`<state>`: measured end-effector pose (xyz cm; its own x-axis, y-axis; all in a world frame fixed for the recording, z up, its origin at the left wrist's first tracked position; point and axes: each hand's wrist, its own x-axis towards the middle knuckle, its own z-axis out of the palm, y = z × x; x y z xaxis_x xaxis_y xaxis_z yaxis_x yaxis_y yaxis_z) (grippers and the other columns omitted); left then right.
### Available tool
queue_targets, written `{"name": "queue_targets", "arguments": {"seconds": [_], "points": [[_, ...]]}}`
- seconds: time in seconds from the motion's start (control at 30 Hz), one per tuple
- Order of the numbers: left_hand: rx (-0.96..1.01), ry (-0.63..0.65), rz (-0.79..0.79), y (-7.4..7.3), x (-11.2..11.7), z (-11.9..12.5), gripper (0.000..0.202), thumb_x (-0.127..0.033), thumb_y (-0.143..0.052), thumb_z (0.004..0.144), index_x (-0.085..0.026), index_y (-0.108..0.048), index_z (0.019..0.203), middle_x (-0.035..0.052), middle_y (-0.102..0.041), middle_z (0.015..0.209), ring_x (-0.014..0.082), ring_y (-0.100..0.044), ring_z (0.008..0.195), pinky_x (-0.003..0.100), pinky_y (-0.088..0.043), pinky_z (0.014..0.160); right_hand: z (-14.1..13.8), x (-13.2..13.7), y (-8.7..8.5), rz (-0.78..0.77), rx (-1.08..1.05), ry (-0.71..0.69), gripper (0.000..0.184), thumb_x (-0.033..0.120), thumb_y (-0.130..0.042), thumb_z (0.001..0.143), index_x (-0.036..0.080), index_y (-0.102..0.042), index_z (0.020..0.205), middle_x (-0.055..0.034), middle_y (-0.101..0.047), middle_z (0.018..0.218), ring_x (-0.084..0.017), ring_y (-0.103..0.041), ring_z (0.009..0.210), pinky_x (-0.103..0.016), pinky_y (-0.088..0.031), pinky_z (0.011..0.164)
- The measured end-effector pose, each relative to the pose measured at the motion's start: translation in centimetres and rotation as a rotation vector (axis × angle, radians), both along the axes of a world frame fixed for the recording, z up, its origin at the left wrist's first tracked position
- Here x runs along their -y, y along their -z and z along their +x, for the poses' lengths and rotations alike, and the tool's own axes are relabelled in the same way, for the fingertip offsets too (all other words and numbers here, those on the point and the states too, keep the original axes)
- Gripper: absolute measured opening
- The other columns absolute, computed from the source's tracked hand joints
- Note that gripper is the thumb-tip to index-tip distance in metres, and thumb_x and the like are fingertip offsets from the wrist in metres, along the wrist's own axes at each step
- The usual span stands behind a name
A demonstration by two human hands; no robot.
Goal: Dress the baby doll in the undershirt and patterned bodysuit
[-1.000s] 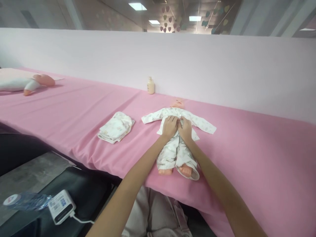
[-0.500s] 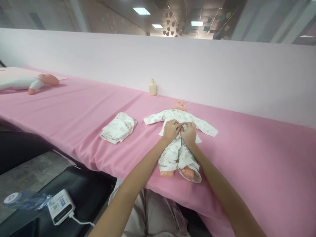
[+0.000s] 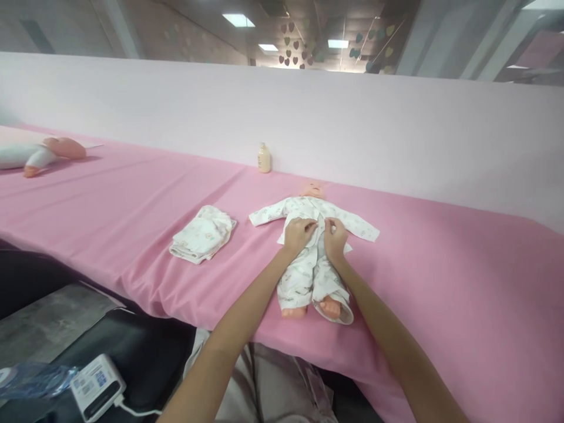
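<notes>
A baby doll (image 3: 313,189) lies on its back with its feet toward me. It wears a white patterned baby top (image 3: 361,227), sleeves spread to both sides, and matching trousers (image 3: 296,285) with both feet showing at the cuffs. Over the doll's belly, my left hand (image 3: 298,234) pinches the left front edge of the top. Close beside it, my right hand (image 3: 335,239) pinches the right front edge, and a narrow gap of cloth shows between the two hands. My fingers partly hide what lies in each pinch.
Folded patterned baby clothes (image 3: 203,234) lie to the left on the pink sheet (image 3: 440,282). A cream pump bottle (image 3: 264,158) stands by the white wall. Another doll (image 3: 61,148) lies far left. A black chair below holds a plastic bottle (image 3: 37,379) and a cabled white device (image 3: 97,386).
My hands were together at the middle of the top and are now slightly apart, each with cloth at the fingertips. The view has shifted a little to the right.
</notes>
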<state>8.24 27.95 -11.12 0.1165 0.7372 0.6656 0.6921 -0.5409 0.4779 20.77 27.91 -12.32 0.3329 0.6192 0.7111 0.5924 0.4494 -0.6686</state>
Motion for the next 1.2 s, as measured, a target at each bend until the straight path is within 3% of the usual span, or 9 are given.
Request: {"name": "queue_targets", "arguments": {"seconds": [0.33, 0.63, 0.77, 0.97, 1.2], "points": [[0.108, 0.055, -0.080, -0.17, -0.05, -0.16, 0.017, -0.032, -0.056, 0.084, -0.023, -0.070, 0.089, 0.0002, -0.070, 0.079, 0.0156, -0.059, 0.072, 0.026, -0.043, 0.069, -0.68, 0.44, 0.02, 0.152, 0.296, 0.007, 0.019, 0.020, -0.045, 0.083, 0.017, -0.063, 0.088, -0.0065, -0.067, 0.083, -0.020, -0.058, 0.078, -0.035, -0.044, 0.078], [0.079, 0.059, -0.100, -0.50, 0.26, -0.21, 0.018, -0.032, -0.054, 0.085, -0.023, -0.069, 0.090, -0.0005, -0.071, 0.085, 0.0159, -0.059, 0.075, 0.027, -0.044, 0.072, -0.66, 0.02, 0.43, 0.052, 0.204, -0.017, 0.022, 0.022, -0.044, 0.081, 0.017, -0.061, 0.095, -0.0063, -0.067, 0.086, -0.017, -0.058, 0.068, -0.030, -0.047, 0.068], [0.073, 0.070, -0.097, -0.52, 0.29, -0.20, 0.018, -0.031, -0.053, 0.085, -0.023, -0.069, 0.091, -0.0006, -0.071, 0.083, 0.0158, -0.059, 0.075, 0.026, -0.044, 0.072, -0.54, 0.22, 0.34, 0.017, 0.157, 0.008, 0.018, 0.027, -0.046, 0.083, 0.016, -0.058, 0.089, -0.0053, -0.063, 0.080, -0.016, -0.057, 0.067, -0.029, -0.046, 0.065], [0.092, 0.082, -0.084, -0.43, 0.35, -0.16, 0.019, -0.032, -0.052, 0.086, -0.024, -0.069, 0.091, -0.0013, -0.070, 0.082, 0.0150, -0.058, 0.073, 0.026, -0.043, 0.070, -0.59, 0.56, 0.20, -0.017, 0.121, -0.022, 0.020, 0.035, -0.046, 0.086, 0.018, -0.056, 0.089, -0.0050, -0.063, 0.081, -0.018, -0.059, 0.075, -0.030, -0.047, 0.070], [0.115, 0.103, -0.116, -0.75, 0.44, -0.32, 0.020, -0.033, -0.053, 0.085, -0.025, -0.071, 0.087, -0.0007, -0.071, 0.085, 0.0160, -0.060, 0.076, 0.026, -0.043, 0.071, -0.65, 0.84, 0.01, 0.012, 0.106, -0.078, 0.019, 0.033, -0.048, 0.085, 0.019, -0.053, 0.097, -0.0055, -0.067, 0.085, -0.019, -0.063, 0.081, -0.033, -0.048, 0.076]]}}
